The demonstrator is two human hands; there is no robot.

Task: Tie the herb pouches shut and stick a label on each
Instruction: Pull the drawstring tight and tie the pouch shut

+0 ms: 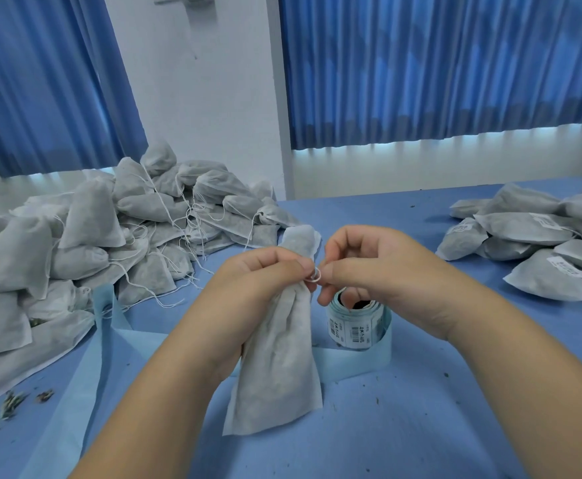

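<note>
One filled herb pouch (pixel 275 375) stands on the table (pixel 420 409); your left hand (pixel 255 285) grips its neck, and the fingers (pixel 338 271) of your right hand (pixel 376 271) pinch its string (pixel 313 276). Behind it, label roll (pixel 351 328); untied heap (pixel 92 243) left, labelled pile (pixel 531 243) right; blue curtains (pixel 438 63).

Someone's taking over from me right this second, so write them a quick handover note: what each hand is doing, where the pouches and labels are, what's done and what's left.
Left hand grips the neck of one pouch, held upright.
Right hand pinches its string, a small loop at the neck; the knot is not finished.
Label roll stands just behind the pouch.
Done: stack of pouches on the right, several showing labels.
Left: finish this tie, label it, then work through the heap of pouches on the left, which has loose strings and no labels visible.
</note>
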